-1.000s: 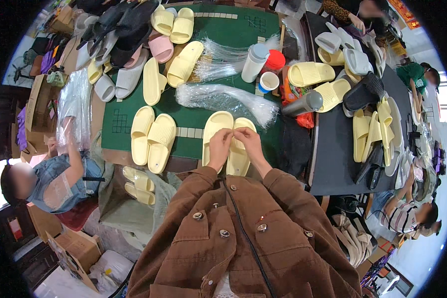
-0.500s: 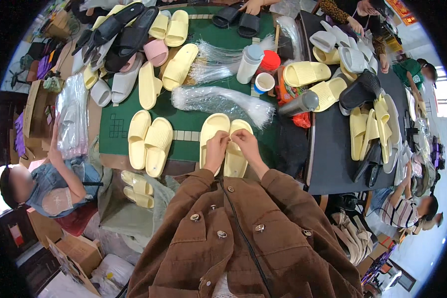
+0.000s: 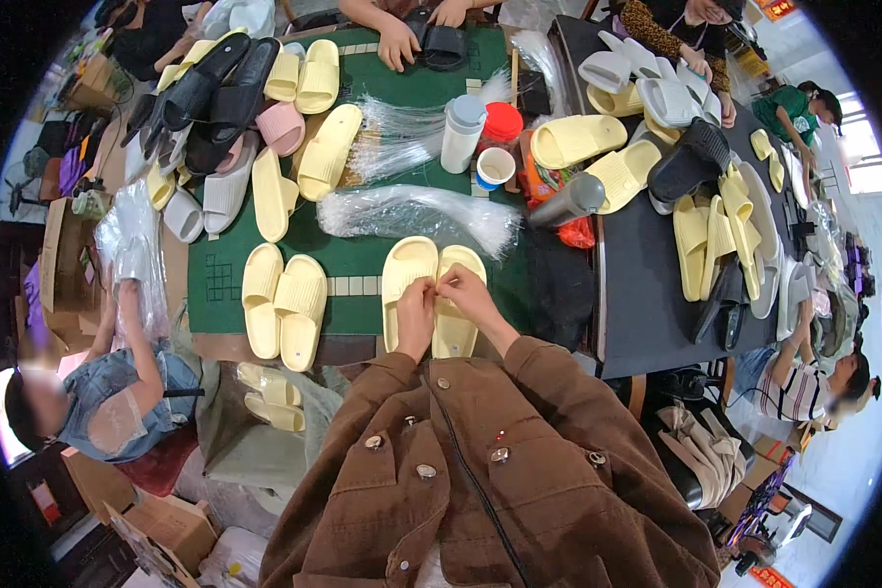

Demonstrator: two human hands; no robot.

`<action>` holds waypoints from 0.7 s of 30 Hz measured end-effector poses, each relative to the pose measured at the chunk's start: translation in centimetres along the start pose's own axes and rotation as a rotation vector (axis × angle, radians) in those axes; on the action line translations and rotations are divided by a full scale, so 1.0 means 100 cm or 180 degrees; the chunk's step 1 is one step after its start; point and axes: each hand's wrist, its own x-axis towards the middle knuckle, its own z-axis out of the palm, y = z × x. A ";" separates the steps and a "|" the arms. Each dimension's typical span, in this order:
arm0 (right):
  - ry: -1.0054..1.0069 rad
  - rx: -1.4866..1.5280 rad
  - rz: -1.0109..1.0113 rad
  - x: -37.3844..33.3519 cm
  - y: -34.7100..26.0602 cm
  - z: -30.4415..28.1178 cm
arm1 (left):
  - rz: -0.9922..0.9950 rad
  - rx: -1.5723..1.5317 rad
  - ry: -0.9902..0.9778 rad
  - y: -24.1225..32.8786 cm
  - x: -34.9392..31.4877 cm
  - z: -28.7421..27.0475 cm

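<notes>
A pair of pale yellow slides, the left slide and the right slide, lies side by side on the green table in front of me. My left hand is over the inner edge of the left slide, fingertips pinched. Against it, my right hand is pinched too, above the right slide. Their fingertips meet between the two straps; whatever is in them is too small to make out. Left of my hands rests another yellow pair. Beyond the slides lies a bundle of thin clear plastic strands.
A grey-lidded bottle, a red-lidded container, a paper cup and a grey tumbler stand or lie beyond. Mixed slides are heaped far left, more on the dark right table. Co-workers sit around.
The view has shifted slightly. My hands stay pinched together over the pair. The person at left now has both hands at the clear bags; two hands at the far side are on the black slides.
</notes>
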 end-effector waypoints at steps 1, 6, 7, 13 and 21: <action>-0.0051 -0.0061 0.0046 0.002 0.001 -0.002 | 0.0032 0.0011 0.0003 0.000 0.000 0.001; -0.0132 -0.0180 0.0041 0.003 -0.001 -0.008 | -0.0006 -0.0103 -0.0073 0.001 0.004 0.000; -0.0105 -0.0194 0.0015 0.002 -0.002 -0.008 | -0.0033 -0.0162 -0.0067 0.004 0.005 0.000; 0.0128 -0.0162 -0.0298 -0.018 -0.003 -0.005 | 0.0357 0.0157 -0.0286 -0.006 0.005 -0.002; 0.1821 -0.0019 -0.0704 -0.075 -0.037 -0.135 | 0.0189 0.0078 -0.0220 -0.002 -0.012 -0.017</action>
